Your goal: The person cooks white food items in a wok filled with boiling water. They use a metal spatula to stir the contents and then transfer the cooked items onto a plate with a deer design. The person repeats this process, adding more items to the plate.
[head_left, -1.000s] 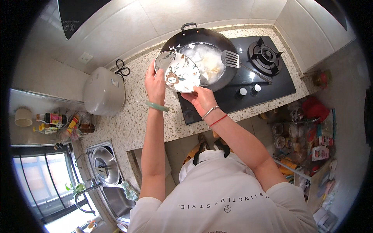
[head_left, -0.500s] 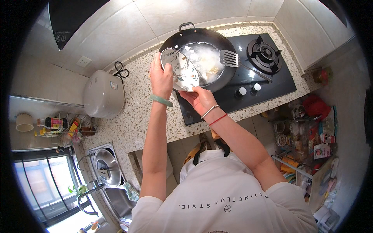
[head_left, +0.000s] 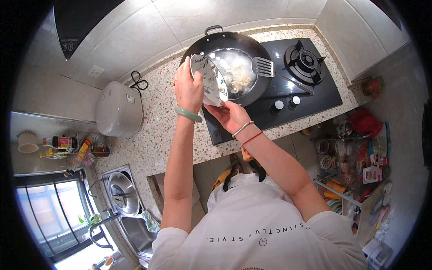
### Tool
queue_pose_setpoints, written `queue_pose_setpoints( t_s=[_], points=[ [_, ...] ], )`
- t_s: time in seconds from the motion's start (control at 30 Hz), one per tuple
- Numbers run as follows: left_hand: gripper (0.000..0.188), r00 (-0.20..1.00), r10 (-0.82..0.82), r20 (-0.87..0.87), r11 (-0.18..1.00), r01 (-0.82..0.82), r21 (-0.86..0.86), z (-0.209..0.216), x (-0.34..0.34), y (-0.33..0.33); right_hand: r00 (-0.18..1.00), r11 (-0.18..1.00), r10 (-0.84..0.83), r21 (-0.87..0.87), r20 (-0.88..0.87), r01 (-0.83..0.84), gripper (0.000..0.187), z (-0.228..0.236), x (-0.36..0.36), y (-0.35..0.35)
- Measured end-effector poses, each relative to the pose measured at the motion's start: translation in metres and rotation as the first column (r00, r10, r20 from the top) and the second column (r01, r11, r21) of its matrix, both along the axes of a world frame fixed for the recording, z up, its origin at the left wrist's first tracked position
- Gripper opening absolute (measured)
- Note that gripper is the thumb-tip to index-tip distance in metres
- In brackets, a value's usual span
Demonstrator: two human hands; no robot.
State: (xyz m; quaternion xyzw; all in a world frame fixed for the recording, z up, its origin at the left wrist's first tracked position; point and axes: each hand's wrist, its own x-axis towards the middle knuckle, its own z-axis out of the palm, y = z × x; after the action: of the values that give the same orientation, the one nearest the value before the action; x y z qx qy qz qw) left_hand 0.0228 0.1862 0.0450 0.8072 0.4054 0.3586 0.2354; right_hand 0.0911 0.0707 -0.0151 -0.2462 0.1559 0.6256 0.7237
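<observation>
A white bowl (head_left: 210, 83) with a leaf pattern is tipped steeply over the left side of a black wok (head_left: 257, 92). My left hand (head_left: 188, 87) grips its left rim. My right hand (head_left: 228, 115) holds the lower rim, fingers underneath and thumb on top. White and pale yellow food (head_left: 240, 78) lies in foamy, steaming liquid at the wok's bottom. A slotted metal spatula (head_left: 264, 67) rests across the wok's right rim, its handle lying over the cooktop. Whether anything remains inside the bowl is hard to see.
The black gas cooktop (head_left: 315, 96) has a second burner (head_left: 308, 61) on the right and two knobs. A rice cooker (head_left: 119, 109) stands on the speckled counter at left. Beyond it is a sink (head_left: 137, 231) with a metal lid (head_left: 123, 193). Loaded shelves (head_left: 346, 166) stand at right.
The bowl has tilted further toward the wok, so less of its inside shows. More pale yellow food shows in the wok's liquid. Both hands keep their hold.
</observation>
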Motion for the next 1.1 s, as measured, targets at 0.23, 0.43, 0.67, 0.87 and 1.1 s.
queue_pose_setpoints(
  t_s=[0.23,0.43,0.67,0.87,1.1],
  points=[
    [0.048,0.978,-0.060,0.198,0.993,0.078,-0.087,-0.015,-0.010,0.010,0.995,0.999,-0.036,0.040,0.094,0.033,0.025,-0.001,-0.002,-0.002],
    [0.042,0.866,0.054,0.497,0.944,0.118,-0.308,-0.023,-0.034,0.009,0.895,0.996,-0.081,0.003,0.438,0.088,0.021,0.009,-0.004,-0.002],
    [0.043,0.907,0.175,0.384,0.952,-0.056,-0.300,-0.029,-0.067,0.009,0.681,0.994,0.096,-0.102,0.726,-0.032,0.023,0.020,-0.001,0.000],
    [0.043,0.890,0.264,0.371,0.931,-0.134,-0.339,-0.031,-0.110,0.007,0.560,0.990,0.140,-0.119,0.817,-0.074,0.020,0.030,-0.023,0.019],
    [0.042,0.803,0.459,0.379,0.851,-0.276,-0.446,-0.051,-0.170,0.002,0.437,0.906,0.418,-0.331,0.797,-0.262,0.024,0.010,-0.068,0.049]
  ],
)
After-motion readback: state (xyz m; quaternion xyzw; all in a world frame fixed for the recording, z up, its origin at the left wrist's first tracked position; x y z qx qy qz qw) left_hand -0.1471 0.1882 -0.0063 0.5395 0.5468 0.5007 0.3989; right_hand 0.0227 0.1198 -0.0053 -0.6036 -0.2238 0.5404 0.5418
